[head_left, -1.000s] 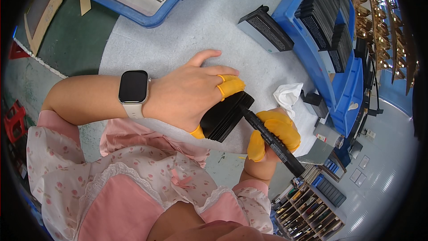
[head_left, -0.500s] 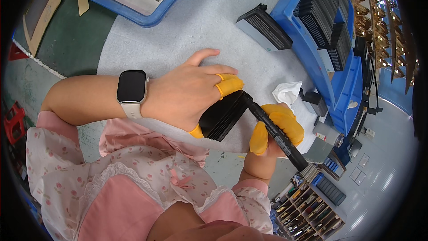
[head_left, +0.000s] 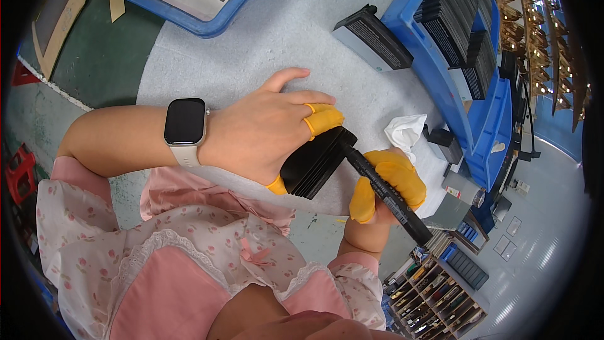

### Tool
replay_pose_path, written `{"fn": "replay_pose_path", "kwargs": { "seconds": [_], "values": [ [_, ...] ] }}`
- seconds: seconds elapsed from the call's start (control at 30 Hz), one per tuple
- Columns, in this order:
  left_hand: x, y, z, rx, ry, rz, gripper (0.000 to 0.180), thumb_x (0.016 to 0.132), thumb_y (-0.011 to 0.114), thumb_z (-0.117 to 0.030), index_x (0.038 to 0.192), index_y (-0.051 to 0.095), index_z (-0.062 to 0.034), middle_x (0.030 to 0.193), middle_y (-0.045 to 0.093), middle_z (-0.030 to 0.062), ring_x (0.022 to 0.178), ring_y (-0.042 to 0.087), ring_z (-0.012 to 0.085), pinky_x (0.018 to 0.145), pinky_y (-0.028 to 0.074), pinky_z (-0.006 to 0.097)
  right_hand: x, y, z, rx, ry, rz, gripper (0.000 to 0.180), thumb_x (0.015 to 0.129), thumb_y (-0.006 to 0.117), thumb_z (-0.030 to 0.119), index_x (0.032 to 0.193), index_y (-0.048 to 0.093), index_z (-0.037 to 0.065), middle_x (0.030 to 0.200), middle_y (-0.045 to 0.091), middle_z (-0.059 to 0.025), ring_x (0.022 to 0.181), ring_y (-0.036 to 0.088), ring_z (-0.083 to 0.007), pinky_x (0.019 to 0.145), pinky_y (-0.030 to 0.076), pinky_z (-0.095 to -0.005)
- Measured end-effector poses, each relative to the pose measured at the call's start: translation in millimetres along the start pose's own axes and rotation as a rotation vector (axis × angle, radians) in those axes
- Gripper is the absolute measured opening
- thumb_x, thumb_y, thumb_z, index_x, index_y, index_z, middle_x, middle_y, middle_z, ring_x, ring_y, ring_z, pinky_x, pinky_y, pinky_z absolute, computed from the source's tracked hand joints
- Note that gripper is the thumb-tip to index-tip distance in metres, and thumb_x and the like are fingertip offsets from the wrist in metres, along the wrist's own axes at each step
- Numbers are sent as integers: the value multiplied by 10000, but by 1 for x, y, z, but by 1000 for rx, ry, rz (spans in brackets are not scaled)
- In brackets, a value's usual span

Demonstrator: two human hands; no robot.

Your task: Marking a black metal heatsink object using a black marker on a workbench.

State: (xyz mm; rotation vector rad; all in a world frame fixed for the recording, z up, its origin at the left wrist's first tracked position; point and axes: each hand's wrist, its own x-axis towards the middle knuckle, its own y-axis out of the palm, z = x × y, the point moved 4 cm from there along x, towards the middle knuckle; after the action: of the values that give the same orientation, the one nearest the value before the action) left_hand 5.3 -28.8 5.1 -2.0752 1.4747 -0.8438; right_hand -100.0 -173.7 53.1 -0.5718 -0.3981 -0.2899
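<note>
My left hand [head_left: 261,129], with yellow finger cots on some fingers and a watch [head_left: 185,123] at the wrist, grips a small stack of thin black panels [head_left: 314,167] over the table. Its index finger and thumb side partly hide the stack. In my right hand [head_left: 393,182], whose fingers also wear yellow cots, is a black marker pen [head_left: 390,198]. The pen slants up and left, and its tip meets the stack's right-hand edge near the top corner. Whether the tip presses on one panel or several I cannot tell.
A grey cloth covers the table [head_left: 251,50]. Blue trays [head_left: 402,0] at the right hold rows of black panels, and one block of panels [head_left: 374,38] stands beside them. A crumpled white tissue [head_left: 404,131] lies near my right hand. Another blue tray [head_left: 214,25] sits at the far left.
The marker pen and my right hand have shifted slightly left and down along the stack's edge. My left hand and the stack stay put.
</note>
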Motion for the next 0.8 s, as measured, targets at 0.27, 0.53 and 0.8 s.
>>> {"fn": "replay_pose_path", "kwargs": {
  "seconds": [0.27, 0.53, 0.8],
  "values": [
    [2, 0, 0, -17, -12, 1, 756, 582, 766, -375, 1190, 531, 6, 1214, 574, 114, 1290, 432, 223, 1119, 131, 476, 3, 2, 8, 68, 151, 10, 181, 602, 755, 17, 729, 629, -6, 719, 621, -114, 598, 612, -231, 517, 467, -275],
    [1, -1, 0, -21, 1, -13, 756, 581, 763, -339, 1203, 521, 16, 1217, 574, 126, 1293, 432, 229, 1119, 131, 480, 2, 1, 11, 98, 161, 20, 164, 625, 744, 35, 737, 634, -14, 723, 629, -123, 590, 620, -231, 505, 481, -275],
    [1, -1, 1, 32, 5, 23, 767, 571, 769, -342, 1202, 522, 18, 1219, 574, 127, 1296, 430, 231, 1119, 128, 485, -7, 4, 13, 38, 182, 76, 166, 623, 738, 44, 731, 629, -18, 729, 635, -125, 591, 617, -231, 498, 475, -281]
  ]
}}
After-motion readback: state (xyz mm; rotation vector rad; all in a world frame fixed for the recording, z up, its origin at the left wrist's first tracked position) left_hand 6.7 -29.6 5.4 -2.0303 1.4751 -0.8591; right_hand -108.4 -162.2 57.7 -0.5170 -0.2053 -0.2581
